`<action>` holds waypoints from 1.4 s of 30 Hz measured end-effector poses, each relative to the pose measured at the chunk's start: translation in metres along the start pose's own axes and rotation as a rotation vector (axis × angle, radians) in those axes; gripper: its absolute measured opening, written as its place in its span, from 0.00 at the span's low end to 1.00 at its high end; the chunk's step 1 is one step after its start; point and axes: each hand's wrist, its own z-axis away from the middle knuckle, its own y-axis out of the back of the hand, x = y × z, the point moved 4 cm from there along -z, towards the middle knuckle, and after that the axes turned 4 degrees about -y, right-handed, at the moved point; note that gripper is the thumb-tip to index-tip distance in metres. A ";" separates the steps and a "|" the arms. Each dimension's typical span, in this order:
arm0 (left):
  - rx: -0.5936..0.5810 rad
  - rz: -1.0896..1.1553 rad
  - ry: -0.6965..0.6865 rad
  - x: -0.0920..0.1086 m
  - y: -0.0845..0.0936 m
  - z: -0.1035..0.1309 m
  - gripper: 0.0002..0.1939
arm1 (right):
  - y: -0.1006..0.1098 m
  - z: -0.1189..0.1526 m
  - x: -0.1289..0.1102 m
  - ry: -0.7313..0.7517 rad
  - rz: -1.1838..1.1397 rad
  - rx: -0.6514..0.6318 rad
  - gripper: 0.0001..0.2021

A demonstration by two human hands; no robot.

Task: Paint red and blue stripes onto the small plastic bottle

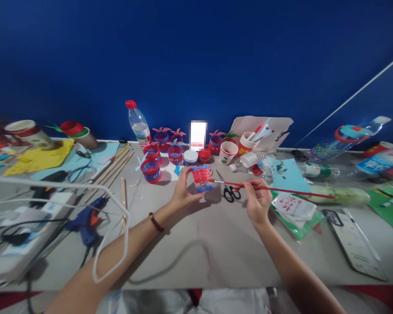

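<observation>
My left hand point(181, 192) is wrapped round a small clear plastic cup-like piece point(202, 175), painted red in the middle and blue at both ends. It is tilted above the table. In my right hand point(258, 201) is a long red paintbrush point(291, 190), pinched between the fingers. The brush tip meets or nearly meets the painted side; I cannot tell which. Black-handled scissors point(228, 194) lie just behind and left of my right hand. Beyond the piece stand a paint jar with a white lid point(190, 157) and a red paint jar point(205, 155).
Several painted cups with eyes point(151, 171) stand at the back. A glue gun point(87, 222), a power strip point(29, 237) and a white cable point(126, 231) lie at left, the cable crossing near my left forearm. Bottles point(321, 169) and a phone point(353, 244) lie at right.
</observation>
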 end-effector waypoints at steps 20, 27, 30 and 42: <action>-0.023 -0.045 0.009 0.008 0.001 -0.003 0.43 | -0.001 -0.002 0.000 -0.022 -0.008 0.022 0.13; 0.007 -0.061 0.011 0.001 0.001 -0.003 0.44 | -0.002 -0.005 0.004 -0.077 0.013 -0.013 0.14; 0.000 -0.062 0.009 -0.002 0.001 -0.003 0.44 | 0.000 -0.006 0.004 -0.056 0.000 0.026 0.14; 0.007 -0.051 0.030 -0.003 0.000 -0.001 0.45 | -0.001 -0.004 0.002 -0.054 -0.026 0.004 0.14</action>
